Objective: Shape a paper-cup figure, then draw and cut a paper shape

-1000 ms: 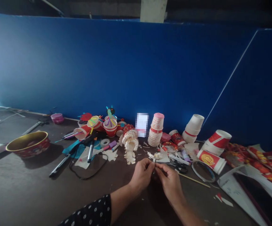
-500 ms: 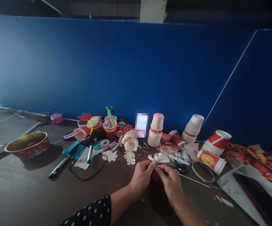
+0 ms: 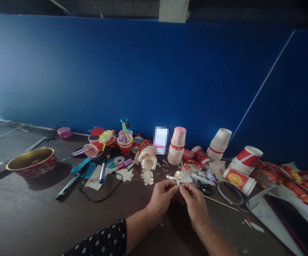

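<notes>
My left hand (image 3: 162, 196) and my right hand (image 3: 194, 202) meet over the dark table, fingertips pinched together on a small white paper strip (image 3: 178, 182). Just beyond the fingers lies a curled white paper piece (image 3: 175, 175). A cut-up paper cup with petal-like strips (image 3: 147, 161) lies a little further back on the left. A stack of red-and-white paper cups (image 3: 177, 145) stands upright behind it. Scissors (image 3: 203, 186) lie just right of my right hand.
A gold-and-red bowl (image 3: 31, 163) sits at the left. Markers (image 3: 102, 171), a tape roll (image 3: 118, 161) and a black cord (image 3: 100, 193) lie left of centre. Tipped cups (image 3: 240, 169), a thin stick (image 3: 220, 203) and red patterned paper (image 3: 295, 185) crowd the right. A blue wall (image 3: 143, 78) backs the table.
Both hands have shifted slightly away from me, fingertips staying pinched together. The view has tilted a little.
</notes>
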`<action>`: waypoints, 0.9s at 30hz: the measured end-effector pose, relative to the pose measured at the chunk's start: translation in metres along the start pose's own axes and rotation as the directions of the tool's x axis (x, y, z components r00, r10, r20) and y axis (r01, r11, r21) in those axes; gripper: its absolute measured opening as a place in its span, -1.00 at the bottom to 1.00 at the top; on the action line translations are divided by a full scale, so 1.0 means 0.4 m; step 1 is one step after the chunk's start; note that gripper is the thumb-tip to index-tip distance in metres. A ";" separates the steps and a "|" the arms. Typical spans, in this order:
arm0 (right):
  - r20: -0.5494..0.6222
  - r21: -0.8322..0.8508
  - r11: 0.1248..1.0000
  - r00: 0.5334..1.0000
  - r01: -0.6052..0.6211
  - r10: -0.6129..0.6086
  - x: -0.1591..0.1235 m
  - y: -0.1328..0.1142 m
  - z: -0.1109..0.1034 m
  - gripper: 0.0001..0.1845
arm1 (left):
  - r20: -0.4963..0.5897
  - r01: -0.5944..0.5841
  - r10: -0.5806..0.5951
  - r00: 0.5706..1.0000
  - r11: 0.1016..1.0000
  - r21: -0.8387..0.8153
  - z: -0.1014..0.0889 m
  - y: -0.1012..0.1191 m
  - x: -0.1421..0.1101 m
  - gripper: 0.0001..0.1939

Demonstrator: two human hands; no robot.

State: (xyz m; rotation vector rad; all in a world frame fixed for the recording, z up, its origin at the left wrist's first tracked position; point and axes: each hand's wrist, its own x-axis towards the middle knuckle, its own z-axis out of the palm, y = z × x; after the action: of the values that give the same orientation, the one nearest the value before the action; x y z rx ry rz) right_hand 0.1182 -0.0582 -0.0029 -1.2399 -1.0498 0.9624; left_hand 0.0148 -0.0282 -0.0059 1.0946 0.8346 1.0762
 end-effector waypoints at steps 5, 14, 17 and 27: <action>0.006 -0.016 1.000 1.000 -0.022 0.022 0.000 0.001 -0.001 -0.76 | -0.030 0.012 -0.013 0.999 1.000 -0.006 -0.006 0.003 0.000 -0.74; 0.015 0.032 0.997 0.997 -0.075 0.074 -0.001 -0.002 -0.003 -0.73 | 0.009 -0.042 0.042 0.999 0.999 0.020 -0.010 0.002 0.003 -0.74; 0.028 0.042 0.997 0.997 -0.071 0.070 -0.001 0.001 0.001 -0.71 | -0.007 -0.026 0.026 1.000 0.999 0.036 -0.010 -0.001 0.006 -0.74; 0.039 -0.086 0.996 0.999 -0.029 0.032 -0.004 -0.007 0.006 -0.64 | -0.031 -0.019 0.019 0.999 1.000 0.000 -0.005 -0.014 0.014 -0.69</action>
State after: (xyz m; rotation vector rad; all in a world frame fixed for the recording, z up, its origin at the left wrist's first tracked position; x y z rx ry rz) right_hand 0.1154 -0.0594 0.0000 -1.3148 -1.1165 0.9778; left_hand 0.0160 -0.0229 -0.0118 1.0896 0.8497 1.1119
